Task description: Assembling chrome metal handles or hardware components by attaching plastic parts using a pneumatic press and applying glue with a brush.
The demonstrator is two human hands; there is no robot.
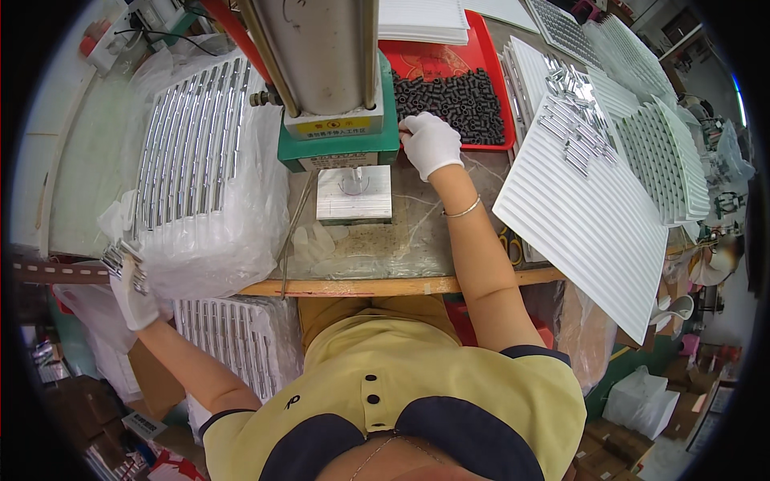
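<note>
My left hand (pixel 132 293), in a white glove, is stretched out to the lower left of the bench and grips a bunch of shiny metal tubes (pixel 122 260). My right hand (pixel 429 143), also gloved, rests at the near edge of a red tray (pixel 445 60) filled with small black cylindrical pieces (pixel 449 100), fingers curled; whether it pinches a piece I cannot tell. Between my arms stands a small press with a green base (pixel 337 144) over a square metal block (pixel 354 192).
A white ribbed tray of metal tubes (pixel 188 140) lies in plastic wrap at the left, another (pixel 233 337) sits below the bench edge. White ribbed trays (pixel 585 216) with loose metal tubes (pixel 571 112) are stacked at the right. Boxes and bags crowd the floor.
</note>
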